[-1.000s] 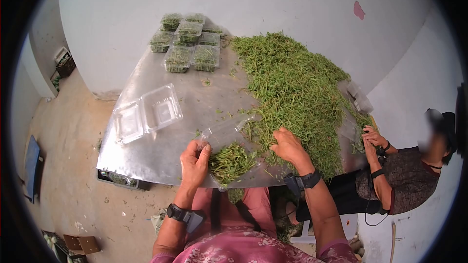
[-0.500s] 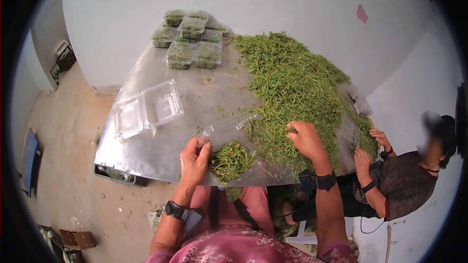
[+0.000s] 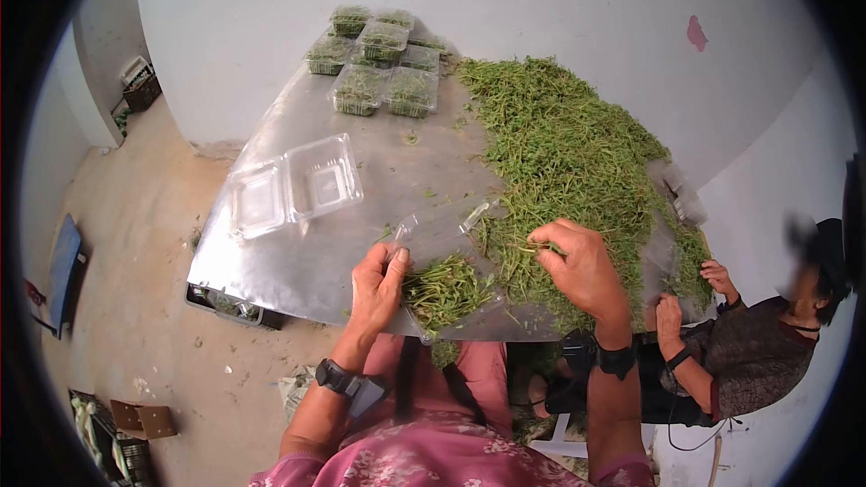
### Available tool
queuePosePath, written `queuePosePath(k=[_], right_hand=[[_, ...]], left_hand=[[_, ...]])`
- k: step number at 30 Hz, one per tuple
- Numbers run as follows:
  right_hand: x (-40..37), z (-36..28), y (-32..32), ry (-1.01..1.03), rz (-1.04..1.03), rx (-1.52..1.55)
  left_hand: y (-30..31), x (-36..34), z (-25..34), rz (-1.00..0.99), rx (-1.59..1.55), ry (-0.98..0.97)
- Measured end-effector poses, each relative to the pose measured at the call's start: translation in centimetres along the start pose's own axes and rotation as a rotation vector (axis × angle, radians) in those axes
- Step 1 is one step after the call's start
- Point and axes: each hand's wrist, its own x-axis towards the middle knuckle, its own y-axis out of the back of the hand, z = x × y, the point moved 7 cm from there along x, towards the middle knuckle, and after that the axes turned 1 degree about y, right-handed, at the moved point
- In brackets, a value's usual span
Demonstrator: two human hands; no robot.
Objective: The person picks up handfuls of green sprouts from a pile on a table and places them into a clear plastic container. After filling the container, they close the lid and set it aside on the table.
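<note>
My left hand (image 3: pixel 377 287) is closed on the left edge of an open clear plastic box (image 3: pixel 431 233), thumb on top, at the table's near edge. Cut green stems and leaves (image 3: pixel 446 293) fill the box's near half, while its lid half lies folded back, bare, on the far side. To the right, my right hand (image 3: pixel 582 271) hovers over the near left part of a big heap of the same greens (image 3: pixel 568 144). Its thumb and fingers pinch a few stems; the palm side is hidden.
An open clear box (image 3: pixel 320 182) lies at the left of the metal table (image 3: pixel 271 271). Several filled boxes (image 3: pixel 361 90) are stacked at the far end. Another person (image 3: pixel 758 352) works at the heap's right side. A dark crate (image 3: pixel 230 307) sits under the left edge.
The view has swung slightly left, so everything appears further right. My right hand has moved a little towards the box, its fingers pinched. My left hand keeps its grip on the box.
</note>
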Motion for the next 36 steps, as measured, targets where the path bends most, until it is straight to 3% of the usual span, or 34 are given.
queuePosePath(k=[6,12,15,21,27,36], right_hand=[[1.4,-3.1,-6.2,0.218,-0.124,0.041],[1.6,-2.3,-7.0,0.220,0.004,0.141],[1.1,-1.9,-7.4,0.160,-0.104,0.100],[1.0,-2.9,-9.9,0.268,-0.044,0.105],[1.1,-2.4,-12.7,0.249,-0.072,-0.144],[1.0,-3.0,-14.8,0.280,-0.136,-0.269]], left_hand=[[-0.1,0.2,-0.5,-0.010,-0.039,0.009],[0.0,0.2,-0.2,0.006,-0.042,-0.025],[-0.2,0.1,-0.3,-0.025,-0.056,0.024],[-0.1,0.0,-0.3,-0.025,-0.064,0.010],[-0.1,0.0,-0.3,-0.011,-0.063,0.020],[-0.3,0.0,-0.6,0.000,-0.101,0.045]])
